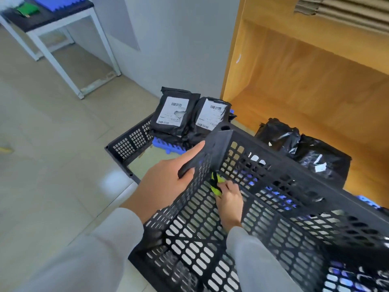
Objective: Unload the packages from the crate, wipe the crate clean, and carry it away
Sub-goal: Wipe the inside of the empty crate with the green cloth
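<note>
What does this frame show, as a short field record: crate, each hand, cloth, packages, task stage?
crate: black perforated crate, tilted, no packages visible inside
left hand: left hand grips the crate's rim near a corner
right hand: right hand inside the crate, pinching the cloth
cloth: yellow-green cloth pressed into the inner corner
packages: two labelled black packages stacked beyond, on blue pads; more black bags to the right by the wooden shelf
task stage: unloading looks done, wiping under way, carrying not yet done
</note>
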